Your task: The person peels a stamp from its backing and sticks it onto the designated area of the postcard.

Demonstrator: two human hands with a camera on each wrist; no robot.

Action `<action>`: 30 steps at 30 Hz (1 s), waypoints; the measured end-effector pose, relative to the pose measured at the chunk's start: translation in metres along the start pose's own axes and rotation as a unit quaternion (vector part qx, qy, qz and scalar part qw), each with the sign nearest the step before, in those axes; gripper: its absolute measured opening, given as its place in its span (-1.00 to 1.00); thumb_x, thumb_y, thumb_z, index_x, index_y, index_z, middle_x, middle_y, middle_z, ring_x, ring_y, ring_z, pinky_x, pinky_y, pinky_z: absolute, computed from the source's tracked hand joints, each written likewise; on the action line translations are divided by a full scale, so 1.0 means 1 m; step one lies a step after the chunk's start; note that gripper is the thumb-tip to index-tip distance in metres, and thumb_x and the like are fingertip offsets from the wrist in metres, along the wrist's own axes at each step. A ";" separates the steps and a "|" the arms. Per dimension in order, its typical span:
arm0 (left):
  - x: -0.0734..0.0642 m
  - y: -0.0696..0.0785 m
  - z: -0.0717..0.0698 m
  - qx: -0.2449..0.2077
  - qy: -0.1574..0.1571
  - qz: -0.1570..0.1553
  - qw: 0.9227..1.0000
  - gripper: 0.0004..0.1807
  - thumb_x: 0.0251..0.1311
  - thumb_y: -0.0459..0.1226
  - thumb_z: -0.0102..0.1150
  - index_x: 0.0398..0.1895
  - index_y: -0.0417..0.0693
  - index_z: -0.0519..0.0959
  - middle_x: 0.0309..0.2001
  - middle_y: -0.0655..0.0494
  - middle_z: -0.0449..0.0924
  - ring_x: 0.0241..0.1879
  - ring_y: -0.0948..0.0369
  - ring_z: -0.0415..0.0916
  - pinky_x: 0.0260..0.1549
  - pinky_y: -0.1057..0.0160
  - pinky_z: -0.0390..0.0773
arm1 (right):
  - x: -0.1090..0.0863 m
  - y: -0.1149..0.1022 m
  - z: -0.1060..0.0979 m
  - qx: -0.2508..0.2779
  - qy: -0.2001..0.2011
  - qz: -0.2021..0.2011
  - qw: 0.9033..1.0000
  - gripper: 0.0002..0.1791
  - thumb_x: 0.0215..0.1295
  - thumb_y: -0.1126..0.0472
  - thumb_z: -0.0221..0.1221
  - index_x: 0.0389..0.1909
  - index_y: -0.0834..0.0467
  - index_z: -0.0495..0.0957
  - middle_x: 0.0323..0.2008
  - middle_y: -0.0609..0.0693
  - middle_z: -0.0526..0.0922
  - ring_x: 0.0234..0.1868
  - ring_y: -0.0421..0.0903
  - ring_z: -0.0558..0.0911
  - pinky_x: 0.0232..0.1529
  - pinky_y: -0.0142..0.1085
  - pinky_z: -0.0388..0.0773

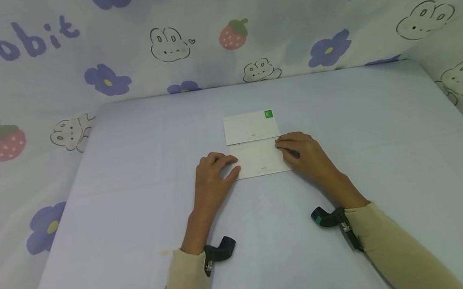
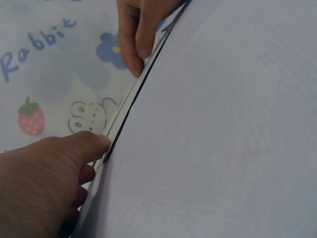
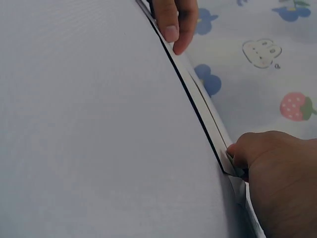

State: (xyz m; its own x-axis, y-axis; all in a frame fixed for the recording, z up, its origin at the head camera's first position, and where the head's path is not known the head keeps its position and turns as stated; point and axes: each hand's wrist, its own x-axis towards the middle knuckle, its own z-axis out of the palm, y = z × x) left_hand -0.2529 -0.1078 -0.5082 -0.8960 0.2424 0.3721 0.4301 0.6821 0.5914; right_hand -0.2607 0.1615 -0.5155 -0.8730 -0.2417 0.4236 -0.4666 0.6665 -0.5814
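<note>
Two white envelopes lie one behind the other on the table in the head view. The rear envelope point(image 1: 244, 128) bears a green stamp point(image 1: 268, 113) in its upper right corner. At the left edge of the front envelope point(image 1: 256, 157), my left hand point(image 1: 214, 177) rests its thumb and forefinger, spread apart. My right hand point(image 1: 306, 155) is over that envelope's upper right corner. Its fingertips pinch a small dark green piece, like a stamp point(image 1: 276, 142), mostly hidden by the fingers. Both wrist views show the front envelope point(image 2: 121, 124) nearly edge-on, flat on the surface.
A pale cloth covers the table point(image 1: 129, 141) around the envelopes. Behind it hangs a white curtain point(image 1: 200, 6) printed with rabbits, strawberries and purple flowers. A small black camera is worn on each wrist, over beige sleeves point(image 1: 394, 245).
</note>
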 end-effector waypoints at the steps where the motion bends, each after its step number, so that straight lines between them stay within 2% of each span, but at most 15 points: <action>1: 0.000 0.000 0.000 -0.001 -0.001 -0.002 1.000 -0.81 0.16 -0.28 0.46 -0.16 -0.04 0.73 -0.14 0.07 0.55 -0.18 0.07 0.41 -0.14 0.08 0.38 | 0.000 0.000 0.000 0.000 0.002 -0.004 1.000 -0.76 0.26 0.45 0.30 -0.06 0.26 0.73 0.03 0.11 0.67 0.15 0.05 0.56 0.17 -0.10 0.49; 4: -0.002 0.000 0.000 -0.004 -0.002 -0.005 1.000 -0.80 0.15 -0.28 0.47 -0.16 -0.05 0.73 -0.14 0.06 0.56 -0.17 0.06 0.42 -0.13 0.07 0.39 | -0.001 0.000 0.002 0.000 0.020 -0.016 1.000 -0.74 0.24 0.47 0.30 -0.06 0.28 0.72 0.02 0.10 0.67 0.14 0.05 0.57 0.16 -0.11 0.49; 10: -0.003 -0.002 -0.001 -0.002 -0.002 -0.008 1.000 -0.80 0.14 -0.28 0.47 -0.16 -0.05 0.74 -0.14 0.06 0.55 -0.17 0.05 0.42 -0.10 0.06 0.39 | 0.000 -0.001 0.002 -0.013 0.085 -0.051 0.995 -0.74 0.22 0.53 0.22 -0.08 0.34 0.71 0.03 0.09 0.66 0.14 0.04 0.55 0.19 -0.16 0.45; 12: -0.003 -0.002 -0.001 -0.002 -0.001 -0.005 1.000 -0.80 0.14 -0.28 0.47 -0.16 -0.05 0.73 -0.14 0.06 0.56 -0.17 0.05 0.43 -0.10 0.06 0.39 | 0.001 -0.002 0.001 -0.011 0.093 -0.059 0.994 -0.75 0.22 0.53 0.22 -0.10 0.35 0.71 0.02 0.10 0.66 0.13 0.04 0.55 0.19 -0.17 0.45; 15: -0.002 -0.002 -0.001 -0.002 -0.001 -0.002 1.000 -0.80 0.15 -0.28 0.46 -0.16 -0.05 0.73 -0.13 0.06 0.56 -0.17 0.05 0.43 -0.10 0.06 0.39 | 0.000 -0.002 0.001 -0.006 0.084 -0.058 0.995 -0.75 0.19 0.53 0.24 -0.11 0.34 0.72 -0.01 0.10 0.68 0.10 0.03 0.57 0.16 -0.18 0.47; 23: 0.000 -0.002 -0.001 -0.003 -0.005 -0.005 1.000 -0.81 0.16 -0.29 0.45 -0.15 -0.05 0.73 -0.13 0.06 0.56 -0.16 0.06 0.42 -0.09 0.07 0.39 | -0.002 -0.002 0.000 -0.009 0.020 -0.036 0.999 -0.81 0.18 0.51 0.30 -0.19 0.30 0.75 -0.09 0.09 0.70 0.04 0.02 0.61 0.07 -0.14 0.54; 30: 0.000 0.000 -0.001 -0.002 -0.006 -0.008 1.000 -0.81 0.17 -0.29 0.44 -0.15 -0.06 0.73 -0.13 0.05 0.56 -0.17 0.05 0.42 -0.12 0.07 0.39 | -0.001 -0.003 -0.001 -0.015 0.019 -0.038 0.999 -0.81 0.18 0.49 0.31 -0.18 0.30 0.74 -0.07 0.11 0.70 0.04 0.04 0.61 0.07 -0.13 0.53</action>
State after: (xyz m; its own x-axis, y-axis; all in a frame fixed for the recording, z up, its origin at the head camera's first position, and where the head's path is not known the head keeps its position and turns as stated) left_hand -0.2531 -0.1087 -0.5070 -0.9040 0.2401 0.3537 0.4161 0.6837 0.5994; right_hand -0.2581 0.1603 -0.5136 -0.8292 -0.2648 0.4923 -0.5256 0.6690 -0.5254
